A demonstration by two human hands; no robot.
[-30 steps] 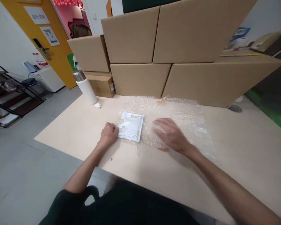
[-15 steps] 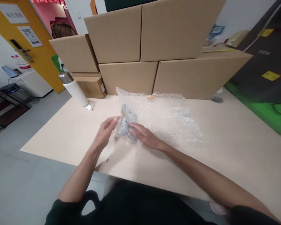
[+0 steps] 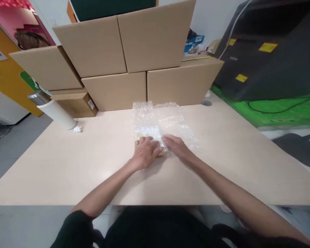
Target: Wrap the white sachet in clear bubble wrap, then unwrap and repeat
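Observation:
A pale, flat plastic packet with a faint print lies at the left part of a clear sheet of bubble wrap on the table. My left hand rests on the packet's near side, palm down, with its fingers spread. Close to the packet's right edge, my right hand has its fingers pressed together on the bubble wrap. Its fingertips are partly hidden, so how much wrap they hold is unclear.
Cardboard boxes stand stacked along the back of the table. A white bottle with a metal cap and a crumpled white scrap stand back left. A large dark case is beyond the table's right side.
The packet has gone from being held upright to lying flat on the bubble wrap. My left hand has moved onto it; my right hand has shifted to its right edge. The view has turned.

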